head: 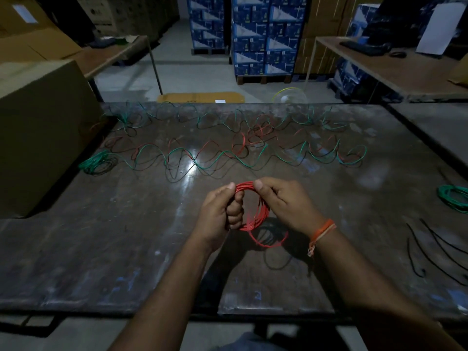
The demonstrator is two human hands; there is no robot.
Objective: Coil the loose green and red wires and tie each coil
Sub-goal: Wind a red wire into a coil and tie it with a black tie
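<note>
I hold a red wire coil upright above the dark table, near its middle front. My left hand grips the coil's left side with curled fingers. My right hand pinches its top right between thumb and fingers. One loose red loop hangs below the coil. Loose green wire and red wire snake across the far half of the table, mixed with black strands. A green coil lies at the left, and another green coil at the right edge.
A large cardboard box stands on the table's left side. Short black wire pieces lie at the right front. A black wire lies under my hands. Other tables, stacked blue cartons and a yellow-green loop are beyond.
</note>
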